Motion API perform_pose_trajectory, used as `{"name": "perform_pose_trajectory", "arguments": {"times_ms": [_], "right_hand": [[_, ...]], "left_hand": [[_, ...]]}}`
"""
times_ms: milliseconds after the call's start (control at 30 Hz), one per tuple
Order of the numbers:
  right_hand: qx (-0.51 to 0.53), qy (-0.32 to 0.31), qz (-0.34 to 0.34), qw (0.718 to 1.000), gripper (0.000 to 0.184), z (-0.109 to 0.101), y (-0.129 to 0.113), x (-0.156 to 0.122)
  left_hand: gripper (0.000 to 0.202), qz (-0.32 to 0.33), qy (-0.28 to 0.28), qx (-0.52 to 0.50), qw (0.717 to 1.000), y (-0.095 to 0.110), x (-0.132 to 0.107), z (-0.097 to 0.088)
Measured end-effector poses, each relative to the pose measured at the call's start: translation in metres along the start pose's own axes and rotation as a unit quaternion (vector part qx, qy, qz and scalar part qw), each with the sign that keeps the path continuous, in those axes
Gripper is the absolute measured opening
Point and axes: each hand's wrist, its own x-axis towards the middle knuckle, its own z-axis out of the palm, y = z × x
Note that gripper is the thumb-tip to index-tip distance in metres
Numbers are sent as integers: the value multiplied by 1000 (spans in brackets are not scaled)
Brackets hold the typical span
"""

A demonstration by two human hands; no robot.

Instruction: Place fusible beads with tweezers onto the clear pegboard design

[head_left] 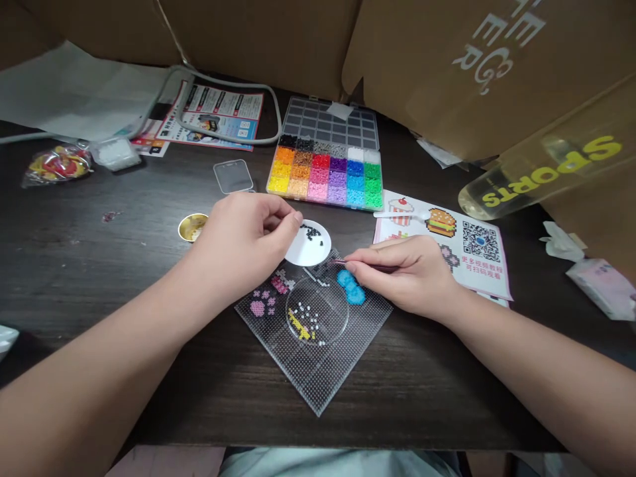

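Observation:
My left hand [253,228] is closed, thumb and forefinger pinching the left edge of a small white round dish [303,252] with black beads on it. My right hand [407,271] grips a thin dark pair of tweezers [377,266], their tip close to the dish's right side. Beneath both lies a clear pegboard [318,377], turned cornerwise. On it are pink paw shapes [257,308], a blue bead shape [352,289] and a clear round dish [332,324] with white and yellow beads showing in or through it.
Behind stands an open bead box [325,173] sorted by colour. A white spoon [400,215] lies on a pattern sheet [477,265] at right. A gold tin [191,227] and clear lid [233,177] are left. A yellowish bottle [541,175] and tissue pack [603,285] are far right.

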Motion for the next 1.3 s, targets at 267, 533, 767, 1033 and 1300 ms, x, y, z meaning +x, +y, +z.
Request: {"name": "perform_pose_trajectory", "arguments": {"times_ms": [267, 533, 767, 1033, 1300], "right_hand": [[1, -3, -2, 1000, 15, -1, 1, 1], [-1, -14, -9, 1000, 15, -3, 2, 1], [-3, -6, -18, 1000, 15, -3, -2, 2], [46, 93, 10, 995, 17, -1, -19, 2], [50, 90, 45, 994, 14, -1, -13, 3]], "left_hand": [[29, 7, -4, -4, 1000, 0, -1, 0], [27, 12, -4, -2, 1000, -2, 0, 0], [29, 9, -14, 25, 1000, -4, 3, 2], [28, 40, -32, 44, 998, -2, 2, 7], [25, 23, -20, -6, 1000, 2, -1, 1]]}}
